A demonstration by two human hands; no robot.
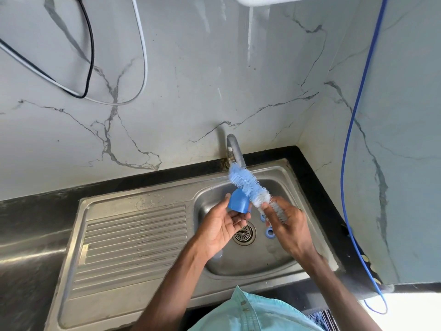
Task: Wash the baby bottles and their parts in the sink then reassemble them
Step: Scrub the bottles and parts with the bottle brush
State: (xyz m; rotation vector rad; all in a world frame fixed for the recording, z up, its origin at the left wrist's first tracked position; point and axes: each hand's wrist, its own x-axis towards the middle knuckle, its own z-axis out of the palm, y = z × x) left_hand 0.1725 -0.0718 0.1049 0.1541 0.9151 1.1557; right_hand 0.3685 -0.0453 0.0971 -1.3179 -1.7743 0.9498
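You held a blue cap (238,204) and a bottle brush (247,183) over the sink (284,185)
Your left hand (220,226) pinched the cap between thumb and fingers, above the drain (245,237). Your right hand (287,226) gripped the brush's handle, and its blue-and-white bristles ran just beside the cap, tilted up toward the tap (235,149). Two blue rings (270,232) lay on the basin floor by your right hand. An embossed mark on the drainboard (133,235) was too blurred to read
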